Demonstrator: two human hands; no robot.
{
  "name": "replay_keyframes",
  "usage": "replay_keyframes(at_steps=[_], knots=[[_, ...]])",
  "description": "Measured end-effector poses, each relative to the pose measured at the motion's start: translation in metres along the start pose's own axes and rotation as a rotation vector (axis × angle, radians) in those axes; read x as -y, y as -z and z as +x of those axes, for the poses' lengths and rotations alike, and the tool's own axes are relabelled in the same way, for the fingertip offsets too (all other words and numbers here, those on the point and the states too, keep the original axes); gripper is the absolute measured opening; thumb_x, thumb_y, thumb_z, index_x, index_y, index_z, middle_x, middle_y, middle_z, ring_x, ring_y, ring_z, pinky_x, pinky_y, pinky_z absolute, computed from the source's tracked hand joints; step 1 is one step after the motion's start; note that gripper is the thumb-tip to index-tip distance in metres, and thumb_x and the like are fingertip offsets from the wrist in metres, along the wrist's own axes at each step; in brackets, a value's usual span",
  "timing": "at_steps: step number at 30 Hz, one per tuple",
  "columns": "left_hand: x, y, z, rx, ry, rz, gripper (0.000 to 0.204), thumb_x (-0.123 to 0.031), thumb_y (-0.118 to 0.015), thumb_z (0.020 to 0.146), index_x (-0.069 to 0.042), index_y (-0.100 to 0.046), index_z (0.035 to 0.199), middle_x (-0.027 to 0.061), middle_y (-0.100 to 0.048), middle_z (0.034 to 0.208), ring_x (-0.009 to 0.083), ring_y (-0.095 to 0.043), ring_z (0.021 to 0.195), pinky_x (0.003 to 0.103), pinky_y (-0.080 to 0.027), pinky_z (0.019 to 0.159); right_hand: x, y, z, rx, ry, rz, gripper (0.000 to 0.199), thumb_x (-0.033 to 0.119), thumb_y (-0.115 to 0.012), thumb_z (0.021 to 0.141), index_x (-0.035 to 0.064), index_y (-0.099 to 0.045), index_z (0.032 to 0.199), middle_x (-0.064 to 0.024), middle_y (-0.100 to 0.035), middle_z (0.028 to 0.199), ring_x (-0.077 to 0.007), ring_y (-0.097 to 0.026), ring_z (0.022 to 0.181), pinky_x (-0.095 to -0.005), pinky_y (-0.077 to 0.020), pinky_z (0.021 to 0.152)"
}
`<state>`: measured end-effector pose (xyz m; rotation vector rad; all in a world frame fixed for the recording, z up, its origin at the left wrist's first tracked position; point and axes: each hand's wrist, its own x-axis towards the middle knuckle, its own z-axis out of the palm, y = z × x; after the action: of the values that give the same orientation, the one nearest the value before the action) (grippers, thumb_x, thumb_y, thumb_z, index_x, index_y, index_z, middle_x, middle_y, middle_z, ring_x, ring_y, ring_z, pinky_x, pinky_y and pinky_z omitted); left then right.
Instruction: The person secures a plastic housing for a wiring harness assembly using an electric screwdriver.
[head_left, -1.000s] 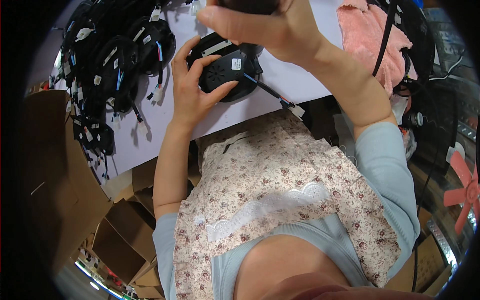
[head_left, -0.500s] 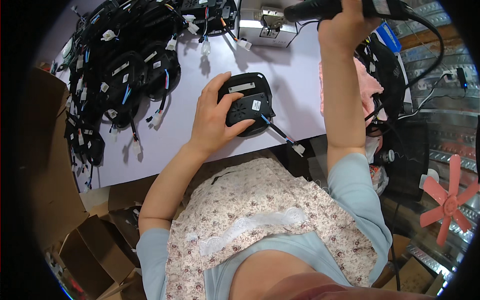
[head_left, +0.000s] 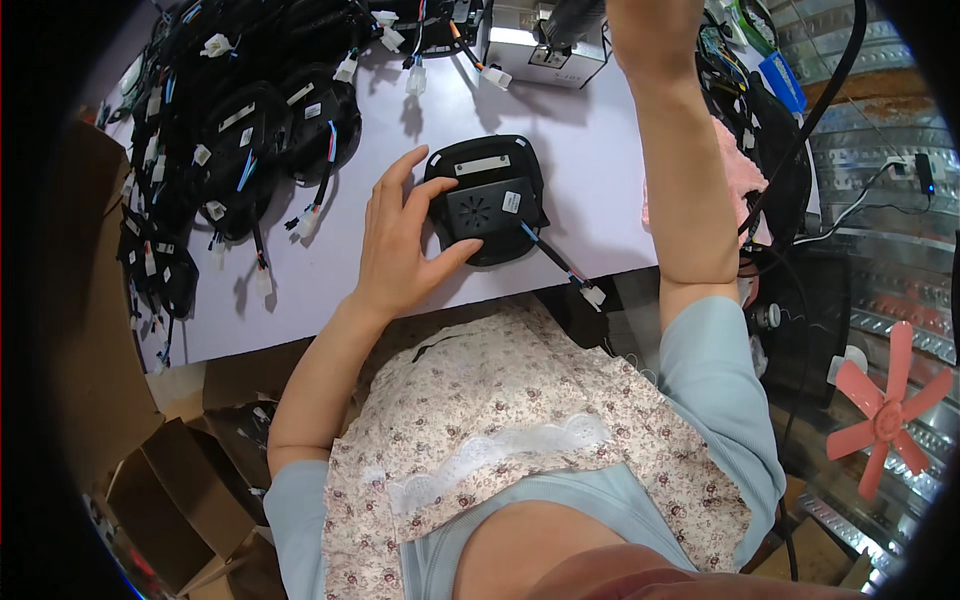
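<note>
A floral apron (head_left: 500,370) lies nearest, below the front edge of the pale table (head_left: 590,190). At that edge, a white plug (head_left: 593,296) ends a short cable (head_left: 555,258) from a rounded black housing (head_left: 510,180), which lies on the tabletop with its vented cover (head_left: 480,210) upward. The left hand (head_left: 395,245) is spread around the housing's left side: thumb tip at its lower left, forefinger tip on the cover's upper-left corner, the other fingers along the rim. Farther off, the right hand (head_left: 655,25) is cut by the upper border; whether its fingers are closed cannot be told. Near it, a black handheld tool (head_left: 575,18) overlaps a whitish box (head_left: 545,68).
</note>
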<state>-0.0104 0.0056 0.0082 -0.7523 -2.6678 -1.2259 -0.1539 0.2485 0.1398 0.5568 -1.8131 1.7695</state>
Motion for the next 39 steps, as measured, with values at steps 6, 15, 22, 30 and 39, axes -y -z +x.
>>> replay_keyframes(at_steps=[6,15,22,30,39], knots=[[0.0,-0.002,0.001,-0.022,-0.044,0.021,0.059,-0.029,-0.083,0.076,-0.005,-0.063,0.126,0.0158,-0.043,0.152,0.0376,-0.044,0.135,0.047,-0.038,0.11,0.014,0.017,0.006,0.078,0.047,0.057,0.005,0.003,-0.072,0.087,0.0031,-0.067,0.088,-0.0042,-0.067,0.074,-0.0118,-0.064,0.062,-0.0249,-0.0523,0.059],[0.002,-0.004,-0.001,-0.067,-0.048,0.024,0.057,-0.028,-0.083,0.075,-0.005,-0.064,0.122,0.015,-0.045,0.149,0.0373,-0.046,0.132,0.048,-0.038,0.109,0.011,-0.003,-0.007,-0.251,-0.097,0.272,0.008,-0.001,-0.071,0.087,0.0045,-0.066,0.09,-0.0018,-0.066,0.075,-0.0108,-0.062,0.065,-0.0247,-0.0491,0.061],[0.008,-0.006,-0.003,-0.079,-0.063,0.066,0.056,-0.03,-0.084,0.074,-0.008,-0.065,0.122,0.0149,-0.045,0.151,0.0379,-0.045,0.134,0.047,-0.04,0.11,0.005,0.018,0.007,0.085,-0.069,0.141,0.012,0.006,-0.074,0.086,0.0048,-0.064,0.093,-0.0042,-0.063,0.075,-0.0144,-0.059,0.062,-0.0273,-0.0489,0.061],[0.009,-0.011,-0.003,-0.078,-0.021,0.037,0.056,-0.032,-0.086,0.072,-0.008,-0.066,0.118,0.0125,-0.053,0.141,0.0337,-0.05,0.128,0.046,-0.037,0.108,0.041,-0.019,-0.068,0.185,-0.098,0.516,0.02,0.009,-0.061,0.095,0.0038,-0.048,0.109,-0.0104,-0.057,0.078,-0.0176,-0.053,0.057,-0.0332,-0.0495,0.06],[0.009,-0.011,-0.005,-0.055,0.01,0.035,0.061,-0.03,-0.088,0.074,-0.004,-0.063,0.123,0.014,-0.052,0.144,0.0372,-0.049,0.132,0.046,-0.036,0.113,0.038,-0.058,-0.097,0.386,-0.241,0.409,0.022,0.004,-0.068,0.091,0.0022,-0.05,0.104,-0.0125,-0.061,0.079,-0.0166,-0.057,0.062,-0.0291,-0.0487,0.059]])
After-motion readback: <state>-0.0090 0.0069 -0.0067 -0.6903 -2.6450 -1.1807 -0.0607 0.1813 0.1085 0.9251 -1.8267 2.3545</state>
